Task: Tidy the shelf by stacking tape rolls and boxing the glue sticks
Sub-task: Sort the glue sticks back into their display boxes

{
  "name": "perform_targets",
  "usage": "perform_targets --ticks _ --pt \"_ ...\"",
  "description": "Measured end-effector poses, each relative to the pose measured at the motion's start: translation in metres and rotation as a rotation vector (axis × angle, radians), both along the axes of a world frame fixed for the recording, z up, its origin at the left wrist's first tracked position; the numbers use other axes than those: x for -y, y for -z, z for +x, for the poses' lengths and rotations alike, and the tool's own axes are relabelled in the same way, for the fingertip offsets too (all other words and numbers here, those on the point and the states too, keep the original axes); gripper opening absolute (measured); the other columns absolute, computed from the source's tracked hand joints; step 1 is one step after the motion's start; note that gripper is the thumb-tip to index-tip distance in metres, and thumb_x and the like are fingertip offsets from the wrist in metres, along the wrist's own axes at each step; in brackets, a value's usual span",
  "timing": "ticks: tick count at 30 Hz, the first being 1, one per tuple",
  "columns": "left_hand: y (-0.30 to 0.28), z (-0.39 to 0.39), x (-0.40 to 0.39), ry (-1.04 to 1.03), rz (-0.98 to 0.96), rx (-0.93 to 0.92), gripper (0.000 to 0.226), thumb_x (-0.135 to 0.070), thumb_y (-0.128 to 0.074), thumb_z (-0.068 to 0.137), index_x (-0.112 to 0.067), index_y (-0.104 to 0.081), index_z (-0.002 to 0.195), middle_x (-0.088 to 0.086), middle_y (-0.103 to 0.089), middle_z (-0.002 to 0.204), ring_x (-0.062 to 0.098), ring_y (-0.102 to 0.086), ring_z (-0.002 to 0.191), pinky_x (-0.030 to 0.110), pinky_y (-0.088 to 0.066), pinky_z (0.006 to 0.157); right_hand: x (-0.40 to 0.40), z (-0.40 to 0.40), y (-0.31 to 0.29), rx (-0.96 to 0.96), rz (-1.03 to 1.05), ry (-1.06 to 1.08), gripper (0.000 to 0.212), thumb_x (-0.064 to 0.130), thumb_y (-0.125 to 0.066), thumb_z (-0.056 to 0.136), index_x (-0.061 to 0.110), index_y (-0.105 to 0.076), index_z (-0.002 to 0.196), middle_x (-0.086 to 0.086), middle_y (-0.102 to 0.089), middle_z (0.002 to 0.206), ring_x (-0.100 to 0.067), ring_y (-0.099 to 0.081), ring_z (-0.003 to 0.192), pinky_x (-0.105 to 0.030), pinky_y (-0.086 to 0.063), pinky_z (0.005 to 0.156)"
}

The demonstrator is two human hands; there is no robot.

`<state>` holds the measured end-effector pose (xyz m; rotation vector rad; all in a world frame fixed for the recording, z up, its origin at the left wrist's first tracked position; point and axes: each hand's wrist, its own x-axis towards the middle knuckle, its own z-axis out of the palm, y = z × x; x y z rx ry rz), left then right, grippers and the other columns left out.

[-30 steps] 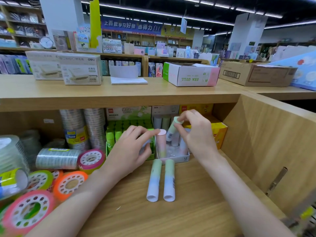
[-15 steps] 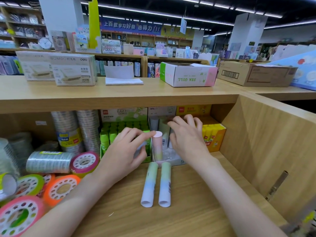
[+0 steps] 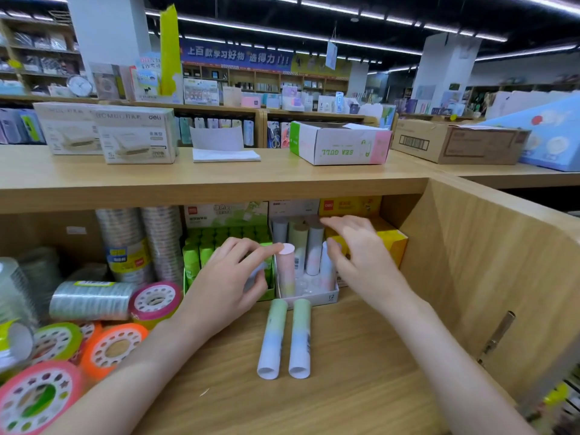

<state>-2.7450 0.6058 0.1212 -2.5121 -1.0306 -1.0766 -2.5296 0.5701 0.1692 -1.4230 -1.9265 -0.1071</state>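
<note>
Nearest the camera, at the left edge of the lower shelf (image 3: 345,387), a pink tape roll (image 3: 36,400) with a perforated core lies among loose rolls: an orange one (image 3: 113,348), a green one (image 3: 56,340), and a magenta-rimmed one (image 3: 155,301) beside a clear tape sleeve (image 3: 89,301) on its side. In the middle of the shelf board two green-and-white glue sticks (image 3: 285,337) lie side by side, touching or nearly so, their open ends toward the camera, just in front of a small white box (image 3: 314,298).

The left hand (image 3: 226,284) hovers at the left front of that box, fingers (image 3: 260,251) loosely curled and holding nothing, the index fingertip touching or almost touching the cap of a pink glue stick (image 3: 286,268) standing upright in the box's front left corner. The right hand (image 3: 361,259) is at the box's right side, fingers spread and relaxed, gripping nothing; its thumb is close beside another pale stick (image 3: 326,268) in the box, contact uncertain. Further sticks (image 3: 306,246) stand upright behind.

Left of the white box sits a green box of green glue sticks (image 3: 201,255), right of it a yellow box (image 3: 392,243). Farther left, two tall stacks of clear tape (image 3: 141,243) stand against the back.
</note>
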Motion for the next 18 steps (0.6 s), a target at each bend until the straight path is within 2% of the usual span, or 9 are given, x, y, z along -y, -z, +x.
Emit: perform_targets --ticks 2,6,10,14,18 --pt "0.0 0.0 0.001 -0.004 -0.001 0.0 0.043 -0.025 -0.04 0.085 -0.02 -0.054 0.125 -0.003 -0.055 0.095 0.013 -0.044 0.09 0.029 -0.045 0.072 0.002 0.01 0.004 0.0 0.035 0.019 0.033 0.024 -0.063 0.085 0.014 -0.058 0.116 0.001 -0.054 0.113 -0.012 -0.043 0.109 -0.019 -0.035 0.09" --pt "-0.001 0.0 0.001 -0.005 -0.003 -0.002 0.042 -0.024 -0.04 0.085 -0.02 -0.055 0.124 -0.003 -0.055 0.095 0.012 -0.044 0.089 0.027 -0.043 0.073 0.006 0.016 0.015 -0.046 -0.088 -0.014 0.035 0.017 -0.072 0.078 0.019 -0.054 0.108 0.005 -0.053 0.097 -0.01 -0.05 0.078 -0.024 -0.045 0.071" --pt "-0.001 0.0 0.001 -0.008 -0.014 -0.005 0.043 -0.025 -0.04 0.085 -0.02 -0.054 0.125 -0.003 -0.055 0.095 0.012 -0.044 0.09 0.029 -0.045 0.073 0.0 0.011 0.012 -0.081 -0.033 -0.048 0.028 0.013 -0.071 0.078 0.022 -0.05 0.094 0.005 -0.057 0.091 -0.015 -0.054 0.073 -0.024 -0.046 0.066" --pt "-0.001 0.0 0.002 -0.011 -0.02 -0.002 0.043 -0.025 -0.04 0.085 -0.02 -0.053 0.125 -0.003 -0.055 0.096 0.012 -0.044 0.09 0.031 -0.047 0.072 -0.005 0.009 0.013 -0.16 -0.022 -0.105 0.03 0.01 -0.07 0.079 0.026 -0.051 0.096 0.006 -0.059 0.092 -0.009 -0.057 0.081 -0.02 -0.05 0.07" --pt "-0.001 0.001 0.002 -0.019 -0.017 -0.009 0.043 -0.024 -0.041 0.085 -0.021 -0.053 0.126 -0.003 -0.055 0.096 0.013 -0.045 0.09 0.031 -0.047 0.072 -0.006 0.007 0.018 -0.184 -0.021 -0.168 0.026 0.009 -0.066 0.082 0.024 -0.054 0.098 0.006 -0.06 0.096 -0.006 -0.056 0.087 -0.024 -0.05 0.078"
